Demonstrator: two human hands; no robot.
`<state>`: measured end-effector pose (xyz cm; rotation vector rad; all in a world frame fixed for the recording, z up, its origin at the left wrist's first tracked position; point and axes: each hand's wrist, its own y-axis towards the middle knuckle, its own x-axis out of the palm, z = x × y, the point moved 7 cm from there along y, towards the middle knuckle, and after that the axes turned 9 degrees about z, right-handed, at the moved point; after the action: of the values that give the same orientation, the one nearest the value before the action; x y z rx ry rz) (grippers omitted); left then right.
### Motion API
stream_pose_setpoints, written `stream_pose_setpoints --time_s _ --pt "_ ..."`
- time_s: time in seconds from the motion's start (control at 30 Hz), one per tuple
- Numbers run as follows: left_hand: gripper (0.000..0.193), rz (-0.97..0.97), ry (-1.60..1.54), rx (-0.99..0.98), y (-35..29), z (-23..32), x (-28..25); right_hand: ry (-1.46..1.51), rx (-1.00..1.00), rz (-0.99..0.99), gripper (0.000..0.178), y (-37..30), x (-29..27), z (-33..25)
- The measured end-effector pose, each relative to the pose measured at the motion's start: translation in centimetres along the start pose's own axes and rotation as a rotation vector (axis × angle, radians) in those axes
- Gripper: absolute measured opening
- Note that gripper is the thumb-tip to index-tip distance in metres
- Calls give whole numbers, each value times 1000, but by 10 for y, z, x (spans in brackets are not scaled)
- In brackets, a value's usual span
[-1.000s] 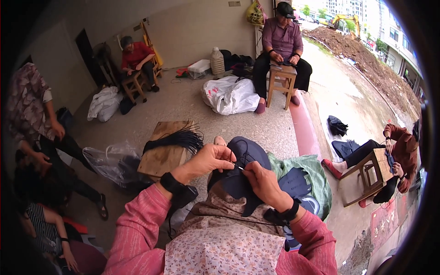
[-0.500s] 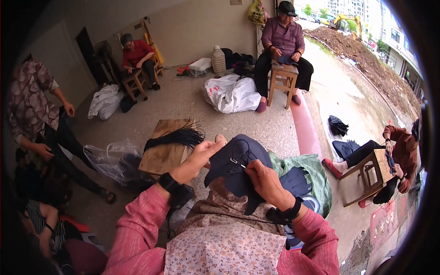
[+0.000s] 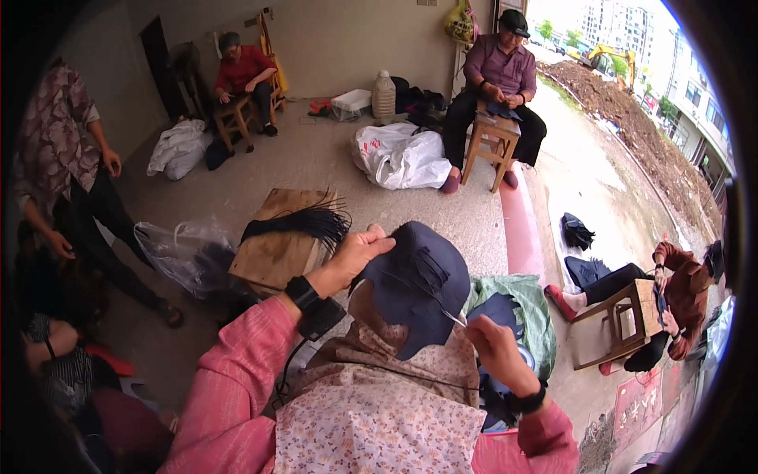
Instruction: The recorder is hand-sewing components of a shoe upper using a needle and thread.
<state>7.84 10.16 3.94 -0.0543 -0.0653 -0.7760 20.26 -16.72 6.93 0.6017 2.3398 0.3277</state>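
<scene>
A dark navy fabric shoe upper (image 3: 422, 276) hangs over my lap, with black cord laced across its middle. My left hand (image 3: 357, 257) pinches its upper left edge between thumb and fingers. On its right side my right hand (image 3: 501, 351) is closed round a thin, pale metal hook tool (image 3: 454, 317), whose tip meets the fabric near the lower right edge. A bundle of black laces (image 3: 304, 225) lies on a wooden stool (image 3: 272, 265) beyond my left hand. More navy uppers (image 3: 501, 310) lie on green sheeting (image 3: 539, 308) at my right.
A clear plastic bag (image 3: 185, 257) sits left of the stool. A person in patterned clothing (image 3: 63, 142) stands at the left. Others sit at stools: one in red (image 3: 245, 75), one in purple (image 3: 501, 71), one in rust (image 3: 683, 292). A white sack (image 3: 403, 158) lies ahead.
My right hand and the hook tool have moved right and down, from the upper's middle toward its lower right edge. The upper has turned and flattened a little; my left hand still grips it.
</scene>
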Motion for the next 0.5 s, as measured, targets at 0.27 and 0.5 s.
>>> stream_pose_setpoints --time_s 0.27,0.5 --pt "20 -392 310 -109 22 45 36 472 325 202 17 54 -73 34" --pt "23 -537 559 -14 34 78 74 549 160 -138 36 144 0 22"
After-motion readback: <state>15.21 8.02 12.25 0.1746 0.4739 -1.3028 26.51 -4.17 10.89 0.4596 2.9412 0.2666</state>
